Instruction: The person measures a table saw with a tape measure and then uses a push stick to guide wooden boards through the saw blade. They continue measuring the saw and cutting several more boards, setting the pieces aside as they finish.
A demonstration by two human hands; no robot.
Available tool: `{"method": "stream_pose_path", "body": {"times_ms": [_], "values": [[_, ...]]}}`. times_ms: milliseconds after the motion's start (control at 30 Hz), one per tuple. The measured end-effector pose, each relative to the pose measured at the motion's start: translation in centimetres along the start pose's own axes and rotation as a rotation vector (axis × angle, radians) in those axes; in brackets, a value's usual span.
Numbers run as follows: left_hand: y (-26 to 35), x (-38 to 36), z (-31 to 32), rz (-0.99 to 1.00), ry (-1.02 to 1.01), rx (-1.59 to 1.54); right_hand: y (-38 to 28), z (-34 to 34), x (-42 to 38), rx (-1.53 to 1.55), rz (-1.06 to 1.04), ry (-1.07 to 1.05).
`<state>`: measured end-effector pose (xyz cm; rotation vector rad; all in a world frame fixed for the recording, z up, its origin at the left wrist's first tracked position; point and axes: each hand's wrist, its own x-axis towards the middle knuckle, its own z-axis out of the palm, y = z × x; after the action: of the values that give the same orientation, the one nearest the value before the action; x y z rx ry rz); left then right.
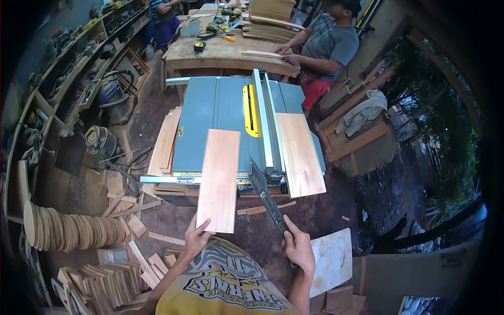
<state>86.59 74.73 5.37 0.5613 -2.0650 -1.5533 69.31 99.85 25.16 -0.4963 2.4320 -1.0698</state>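
Observation:
My left hand (pixel 197 234) grips the near end of a pale wooden board (pixel 219 178), thumb on top. The far part of this board overlaps the blue-grey table saw top (pixel 201 113), left of the yellow throat plate (pixel 251 113). In my right hand (pixel 299 244) is a black push stick (pixel 266 197), its tip pointing forward over the saw's front edge near the rip fence (pixel 264 121). Right of the fence, a second wooden board (pixel 301 155) lies on the saw, its near end sticking out past the front edge.
Beyond the saw stands a workbench (pixel 220 55) with a tape measure (pixel 199 47) and stacked boards (pixel 273 29). A person (pixel 333 44) handles thin strips there. Wood pieces (pixel 165 142) lean at the saw's left. Round wooden discs (pixel 73 228) and offcuts lie at lower left.

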Motion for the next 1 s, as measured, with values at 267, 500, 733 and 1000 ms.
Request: {"method": "stream_pose_path", "body": {"times_ms": [267, 500, 733, 1000], "values": [[-1.0, 1.2, 5.9, 0.178, -0.187, 0.198, 1.1, 0.6, -2.2, -0.055, -0.082, 0.012], [-2.0, 1.9, 8.1, 0.185, -0.155, 0.139, -0.2, 3.7, -1.6, -0.391, -0.127, 0.067], [0.2, 2.7, 8.3, -0.206, -0.110, 0.092, -2.9, 3.6, -0.6, -0.469, -0.088, 0.021], [-0.7, 3.5, 8.1, -0.134, -0.136, 0.166, -2.8, 3.2, 0.3, -0.385, -0.086, 0.034]]}}
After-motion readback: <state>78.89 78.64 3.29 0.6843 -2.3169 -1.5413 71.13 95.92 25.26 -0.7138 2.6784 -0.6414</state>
